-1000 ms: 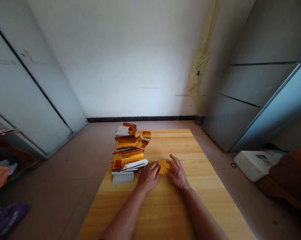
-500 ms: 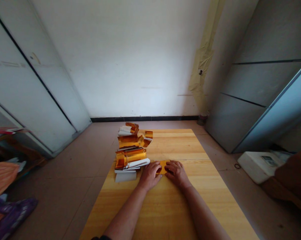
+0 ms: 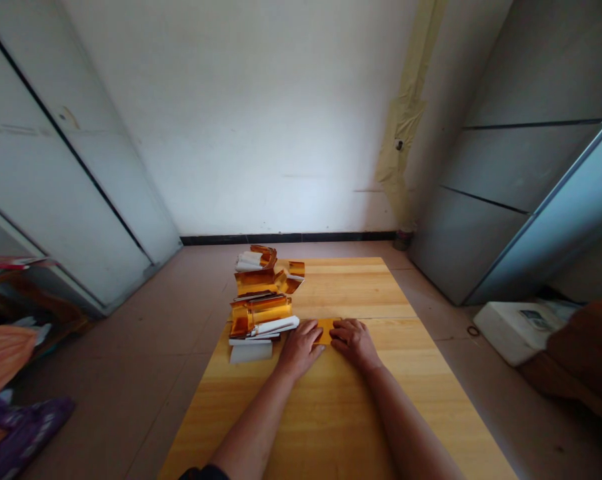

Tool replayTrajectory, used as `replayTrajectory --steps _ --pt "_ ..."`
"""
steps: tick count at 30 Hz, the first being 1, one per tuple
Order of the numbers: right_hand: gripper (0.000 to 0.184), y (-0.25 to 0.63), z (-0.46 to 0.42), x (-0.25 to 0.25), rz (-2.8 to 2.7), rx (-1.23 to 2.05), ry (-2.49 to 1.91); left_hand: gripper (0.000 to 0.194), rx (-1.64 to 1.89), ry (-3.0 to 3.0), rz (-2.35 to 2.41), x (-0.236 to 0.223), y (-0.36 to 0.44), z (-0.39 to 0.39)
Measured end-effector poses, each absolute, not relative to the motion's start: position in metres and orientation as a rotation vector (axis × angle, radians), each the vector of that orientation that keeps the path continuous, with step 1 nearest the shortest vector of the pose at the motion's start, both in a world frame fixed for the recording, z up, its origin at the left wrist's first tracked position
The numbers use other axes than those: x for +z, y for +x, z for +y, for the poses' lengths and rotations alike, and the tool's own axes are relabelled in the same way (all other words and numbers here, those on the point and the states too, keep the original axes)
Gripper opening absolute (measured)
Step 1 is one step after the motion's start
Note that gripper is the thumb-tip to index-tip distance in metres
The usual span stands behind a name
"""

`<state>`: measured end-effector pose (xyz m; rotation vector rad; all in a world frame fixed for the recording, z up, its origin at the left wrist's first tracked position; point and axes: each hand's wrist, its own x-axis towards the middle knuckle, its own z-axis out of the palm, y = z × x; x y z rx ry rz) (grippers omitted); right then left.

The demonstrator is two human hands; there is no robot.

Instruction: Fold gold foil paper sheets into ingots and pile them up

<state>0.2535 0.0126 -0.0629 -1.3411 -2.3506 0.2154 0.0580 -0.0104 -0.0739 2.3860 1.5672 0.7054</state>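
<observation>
A small piece of shiny gold card [image 3: 327, 331] lies on the wooden table between my hands. My left hand [image 3: 301, 348] has its curled fingers and thumb on the card's left end. Over the right end, my right hand [image 3: 355, 343] bends its fingers down onto the card. Both hands rest at table height, and their fingers hide the card's two ends. Just left of my left hand is a pile of bent gold card pieces [image 3: 268, 310], some turned to show white backs. A folded white-backed piece [image 3: 275, 325] reaches close to my left fingers.
The wooden table [image 3: 331, 413] has a seam across it near my hands. Further back on its left side lie more curled gold card pieces [image 3: 255, 283]. A grey fridge [image 3: 505, 213] and a white foam box [image 3: 513, 330] stand to the right on the floor.
The gold card between my hands looks flatter, and my right fingers lie slightly lower on it. The pile on the left has not moved.
</observation>
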Motion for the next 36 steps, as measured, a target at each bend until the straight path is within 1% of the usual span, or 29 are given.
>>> replayTrajectory --steps 5,10,15,19,22,25,27,32,36 --pt "0.020 0.255 0.013 -0.060 -2.359 0.212 -1.347 0.045 0.670 2.349 1.685 -0.075 0.060 -0.010" --pt "0.020 0.253 0.011 -0.059 -2.351 0.268 -1.363 0.046 0.738 2.292 1.756 -0.077 0.060 -0.013" --pt "0.019 0.251 0.010 -0.060 -2.326 0.210 -1.348 0.051 0.803 2.212 1.885 -0.086 0.061 -0.016" --pt "0.019 0.251 0.010 -0.061 -2.323 0.189 -1.331 0.051 0.885 2.251 1.838 -0.091 0.064 -0.015" --pt "0.019 0.251 0.012 -0.064 -2.302 0.223 -1.326 0.044 0.921 2.344 1.686 -0.085 0.069 -0.011" --pt "0.018 0.253 0.014 -0.068 -2.285 0.246 -1.324 0.024 0.913 2.375 1.605 -0.075 0.073 -0.007" --pt "0.018 0.253 0.016 -0.070 -2.281 0.256 -1.324 0.019 0.903 2.376 1.619 -0.069 0.074 -0.005" --pt "0.017 0.252 0.018 -0.072 -2.253 0.295 -1.342 0.015 0.861 2.406 1.636 -0.065 0.073 -0.006" --pt "0.015 0.251 0.018 -0.070 -2.207 0.319 -1.389 0.019 0.804 2.392 1.628 -0.066 0.073 -0.008"
